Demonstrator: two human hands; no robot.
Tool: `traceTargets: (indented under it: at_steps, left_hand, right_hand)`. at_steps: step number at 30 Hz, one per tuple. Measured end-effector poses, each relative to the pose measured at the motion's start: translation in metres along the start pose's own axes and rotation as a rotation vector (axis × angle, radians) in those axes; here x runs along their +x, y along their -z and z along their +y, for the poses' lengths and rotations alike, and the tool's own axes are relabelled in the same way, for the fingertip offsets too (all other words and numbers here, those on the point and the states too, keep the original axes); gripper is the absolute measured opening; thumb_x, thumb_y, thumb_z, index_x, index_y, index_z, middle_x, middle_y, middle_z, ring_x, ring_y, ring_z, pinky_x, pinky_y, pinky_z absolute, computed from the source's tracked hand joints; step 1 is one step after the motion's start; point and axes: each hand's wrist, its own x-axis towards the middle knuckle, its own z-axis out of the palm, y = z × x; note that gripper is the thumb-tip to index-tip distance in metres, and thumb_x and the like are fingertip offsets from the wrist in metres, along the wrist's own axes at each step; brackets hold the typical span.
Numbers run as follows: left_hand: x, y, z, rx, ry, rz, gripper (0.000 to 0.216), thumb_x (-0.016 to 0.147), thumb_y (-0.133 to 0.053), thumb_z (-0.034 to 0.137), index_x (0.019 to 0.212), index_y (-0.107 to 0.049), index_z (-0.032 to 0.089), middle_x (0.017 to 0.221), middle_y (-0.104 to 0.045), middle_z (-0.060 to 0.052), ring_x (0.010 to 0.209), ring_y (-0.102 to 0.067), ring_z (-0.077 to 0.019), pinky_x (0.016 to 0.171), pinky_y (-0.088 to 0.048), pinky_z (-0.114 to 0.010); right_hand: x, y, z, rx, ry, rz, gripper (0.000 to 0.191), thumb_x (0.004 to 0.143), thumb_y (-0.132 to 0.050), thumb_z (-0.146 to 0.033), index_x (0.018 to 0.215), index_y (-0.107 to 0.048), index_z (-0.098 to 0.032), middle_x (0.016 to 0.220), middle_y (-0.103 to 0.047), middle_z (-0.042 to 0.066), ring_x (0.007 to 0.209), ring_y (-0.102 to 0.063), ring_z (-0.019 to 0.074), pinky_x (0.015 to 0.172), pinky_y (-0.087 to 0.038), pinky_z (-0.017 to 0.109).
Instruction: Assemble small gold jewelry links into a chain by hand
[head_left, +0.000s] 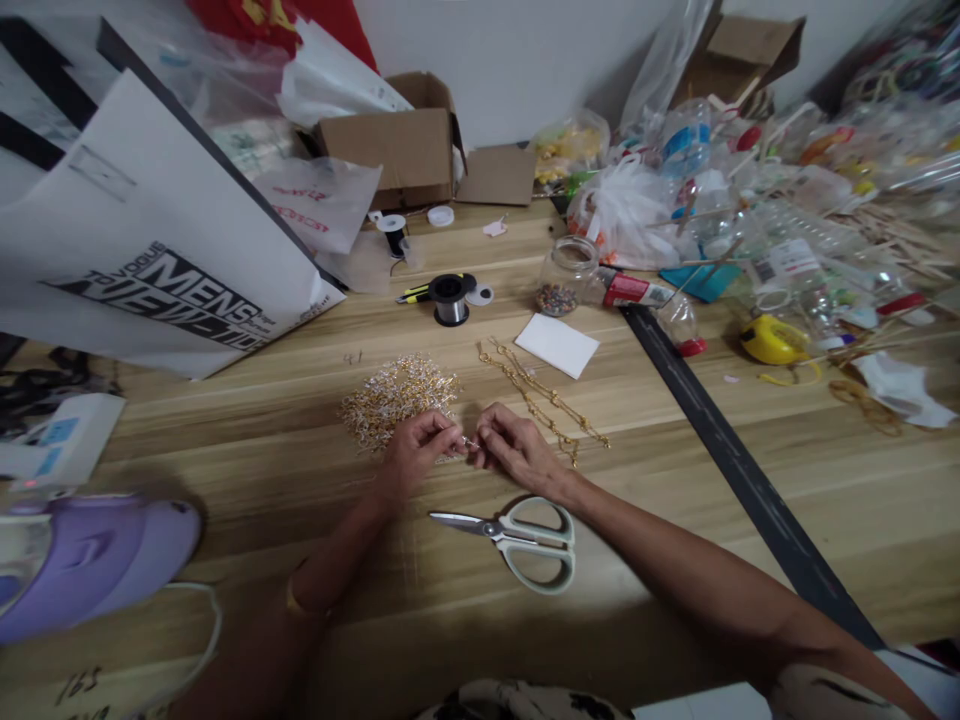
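Note:
My left hand (420,447) and my right hand (519,448) meet over the tabletop, fingertips pinched together. A small shiny jewellery piece (469,443) shows between them; its exact shape is too small to make out. Just beyond my left hand lies a loose heap of tiny gold and silver jewellery pieces (397,398), partly covered by that hand. Past my right hand, gold-coloured chains (551,395) are stretched out on the wood. Scissors (517,538) with pale handles lie nearer to me, below my hands, their blades pointing left.
Wire spool (450,300), yellow cutter (414,293), folded white paper (557,345) and a jar of beads (564,280) stand or lie beyond. A large paper bag (172,250) and purple machine (97,560) occupy the left. Plastic bottles (787,240) crowd the right; a cardboard box (390,150) is at the back.

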Motion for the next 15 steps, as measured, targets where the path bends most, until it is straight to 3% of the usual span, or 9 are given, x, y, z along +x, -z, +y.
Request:
traceTargets:
  at_steps: [7,15]
  left_hand:
    - [-0.002,-0.001,-0.001,-0.062,0.064,0.027,0.014,0.065,-0.073,0.024,0.065,-0.063,0.014,0.063,-0.066,-0.001,0.061,-0.060,-0.0124,0.059,-0.047,-0.022]
    - [-0.004,-0.005,-0.009,-0.028,0.046,0.022,0.012,0.064,-0.072,0.019,0.069,-0.062,0.013,0.065,-0.064,0.000,0.061,-0.060,-0.0103,0.059,-0.047,-0.019]
  right_hand:
    - [-0.001,-0.001,-0.002,-0.141,0.076,-0.029,0.024,0.098,-0.036,-0.037,0.090,-0.048,-0.018,0.068,-0.062,0.001,0.059,-0.058,0.0109,0.060,-0.046,0.022]
    - [-0.004,-0.001,-0.004,-0.374,0.262,-0.052,0.015,0.098,-0.036,-0.025,0.091,-0.049,-0.019,0.071,-0.059,0.001,0.063,-0.056,0.0115,0.064,-0.044,0.023]
